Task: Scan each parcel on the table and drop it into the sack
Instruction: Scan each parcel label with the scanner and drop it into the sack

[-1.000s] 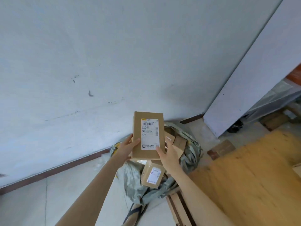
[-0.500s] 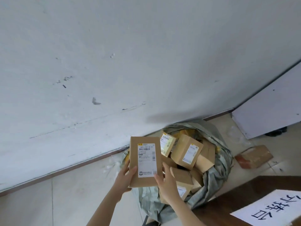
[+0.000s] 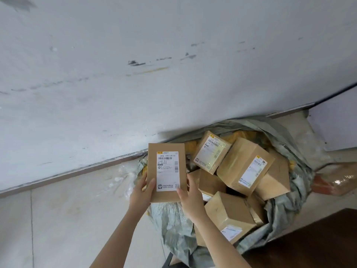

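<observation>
The left hand (image 3: 140,192) and right hand (image 3: 190,196) pinch the lower corners of a flat brown parcel (image 3: 167,172), thumbs pressed on its front, the other digits hidden behind. The 2 hands hold it label-up, long axis running away from the person, over the left rim of the open sack (image 3: 289,206). The sack's mouth, crowded with boxes, lies to the parcel's right, so the right hand is nearer the drop. The parcel is plain cardboard with 1 white shipping label carrying barcodes.
</observation>
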### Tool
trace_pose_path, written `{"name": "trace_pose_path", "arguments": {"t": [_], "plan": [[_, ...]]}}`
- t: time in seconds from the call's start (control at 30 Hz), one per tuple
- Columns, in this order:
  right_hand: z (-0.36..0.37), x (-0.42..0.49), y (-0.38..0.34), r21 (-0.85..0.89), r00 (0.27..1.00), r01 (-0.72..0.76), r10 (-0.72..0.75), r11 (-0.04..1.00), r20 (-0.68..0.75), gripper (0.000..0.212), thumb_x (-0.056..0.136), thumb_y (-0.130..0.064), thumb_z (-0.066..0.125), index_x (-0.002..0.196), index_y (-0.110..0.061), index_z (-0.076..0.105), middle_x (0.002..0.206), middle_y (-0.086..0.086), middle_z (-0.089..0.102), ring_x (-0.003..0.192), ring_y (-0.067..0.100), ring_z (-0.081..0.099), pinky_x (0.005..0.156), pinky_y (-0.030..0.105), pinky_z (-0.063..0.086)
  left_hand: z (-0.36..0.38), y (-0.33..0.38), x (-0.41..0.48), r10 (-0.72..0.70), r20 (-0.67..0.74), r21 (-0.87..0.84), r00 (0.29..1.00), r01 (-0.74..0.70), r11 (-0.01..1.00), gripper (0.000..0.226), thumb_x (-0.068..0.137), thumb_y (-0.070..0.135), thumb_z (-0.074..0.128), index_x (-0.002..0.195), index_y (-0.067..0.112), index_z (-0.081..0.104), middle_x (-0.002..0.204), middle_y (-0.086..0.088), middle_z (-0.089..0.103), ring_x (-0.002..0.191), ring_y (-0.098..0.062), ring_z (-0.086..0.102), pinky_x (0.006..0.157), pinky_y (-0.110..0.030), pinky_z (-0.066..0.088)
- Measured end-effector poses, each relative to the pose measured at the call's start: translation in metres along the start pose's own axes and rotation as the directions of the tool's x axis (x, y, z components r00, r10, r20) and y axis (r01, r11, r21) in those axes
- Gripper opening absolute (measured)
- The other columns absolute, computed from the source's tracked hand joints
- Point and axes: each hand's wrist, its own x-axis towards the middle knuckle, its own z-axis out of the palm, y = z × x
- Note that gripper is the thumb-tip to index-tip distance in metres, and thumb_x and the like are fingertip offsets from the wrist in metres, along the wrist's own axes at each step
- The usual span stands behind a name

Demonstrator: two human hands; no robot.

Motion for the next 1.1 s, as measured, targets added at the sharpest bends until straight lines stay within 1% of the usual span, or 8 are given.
{"name": "trace_pose_path", "arguments": {"t": [0.1, 0.23, 0.3, 0.5, 0.7, 0.8, 0.9, 1.1], "plan": [[0.001, 0.02, 0.02, -0.013, 1.0, -0.012, 0.012, 1.0, -0.012, 0.054, 0.098, -0.023, 0.053, 0.146, -0.018, 0.03, 0.138, -0.004, 0.051, 0.125, 0.012, 0.049, 0.095, 0.021, 0.043, 0.018, -0.014, 0.021, 0.07, -0.03, -0.001, 0.997, -0.07, 0.998, 0.054, 0.096, 0.036, 0.055, 0.147, 0.037, 0.036, 0.134, 0.001, 0.057, 0.114, -0.021, 0.06, 0.086, -0.04, 0.055], [-0.004, 0.041, 0.036, -0.049, 0.999, -0.045, 0.044, 0.998, -0.032, 0.056, 0.097, -0.018, 0.053, 0.147, -0.016, 0.028, 0.135, -0.006, 0.05, 0.119, 0.008, 0.048, 0.089, 0.016, 0.038, 0.044, -0.026, 0.044, 0.131, -0.001, 0.002, 0.991, -0.131, 0.991, 0.053, 0.096, 0.031, 0.056, 0.146, 0.035, 0.038, 0.13, 0.004, 0.062, 0.099, -0.008, 0.062, 0.063, -0.015, 0.05], [-0.009, 0.046, 0.043, -0.063, 0.997, -0.052, 0.049, 0.997, -0.053, 0.052, 0.097, -0.016, 0.053, 0.145, -0.018, 0.031, 0.126, -0.011, 0.05, 0.115, 0.004, 0.047, 0.086, 0.014, 0.036, 0.056, -0.029, 0.054, 0.131, 0.007, 0.005, 0.991, -0.131, 0.991, 0.054, 0.095, 0.032, 0.058, 0.146, 0.034, 0.04, 0.129, 0.001, 0.062, 0.099, -0.014, 0.062, 0.059, -0.018, 0.049], [-0.024, 0.033, 0.048, -0.143, 0.997, -0.068, 0.063, 0.987, -0.041, 0.059, 0.098, -0.017, 0.05, 0.151, -0.015, 0.024, 0.15, -0.002, 0.04, 0.137, 0.017, 0.039, 0.111, 0.032, 0.035, 0.068, -0.031, 0.054, 0.111, 0.046, 0.113, 0.993, -0.115, 0.987, 0.057, 0.098, 0.032, 0.051, 0.151, 0.032, 0.03, 0.14, -0.001, 0.054, 0.113, -0.022, 0.059, 0.077, -0.032, 0.051], [-0.052, -0.015, 0.026, -0.248, 0.995, -0.09, 0.075, 0.964, -0.072, 0.058, 0.097, -0.025, 0.053, 0.148, -0.015, 0.028, 0.152, 0.002, 0.036, 0.139, 0.019, 0.035, 0.111, 0.032, 0.032, 0.046, -0.013, 0.019, 0.004, 0.055, 0.321, 0.998, -0.022, 0.947, 0.059, 0.1, 0.042, 0.041, 0.153, 0.021, 0.025, 0.154, -0.009, 0.037, 0.14, -0.031, 0.037, 0.11, -0.043, 0.032], [-0.074, -0.044, 0.0, -0.243, 0.993, -0.098, 0.078, 0.965, -0.092, 0.054, 0.097, -0.026, 0.053, 0.146, -0.014, 0.032, 0.149, 0.002, 0.038, 0.136, 0.018, 0.037, 0.112, 0.031, 0.032, 0.033, 0.018, -0.01, 0.024, 0.068, 0.445, 0.997, -0.052, 0.894, 0.055, 0.101, 0.039, 0.041, 0.148, 0.011, 0.035, 0.148, -0.012, 0.045, 0.131, -0.029, 0.046, 0.1, -0.038, 0.038], [-0.099, -0.077, -0.037, -0.226, 0.993, -0.08, 0.057, 0.971, -0.107, 0.052, 0.097, -0.026, 0.052, 0.145, -0.015, 0.033, 0.148, 0.001, 0.037, 0.135, 0.016, 0.038, 0.109, 0.027, 0.032, 0.025, 0.066, -0.043, 0.09, 0.13, 0.526, 0.987, -0.145, 0.838, 0.04, 0.102, 0.038, 0.036, 0.127, 0.013, 0.054, 0.116, -0.01, 0.063, 0.1, -0.024, 0.058, 0.086, -0.033, 0.046], [-0.158, -0.149, -0.116, -0.206, 0.989, -0.014, -0.018, 0.978, -0.15, 0.041, 0.096, -0.026, 0.054, 0.134, -0.018, 0.043, 0.136, 0.001, 0.047, 0.121, 0.016, 0.05, 0.099, 0.027, 0.045, 0.038, 0.152, -0.141, 0.181, 0.217, 0.469, 0.959, -0.266, 0.842, 0.052, 0.103, 0.04, 0.032, 0.139, 0.006, 0.048, 0.139, -0.017, 0.053, 0.127, -0.033, 0.049, 0.104, -0.041, 0.038]]}}
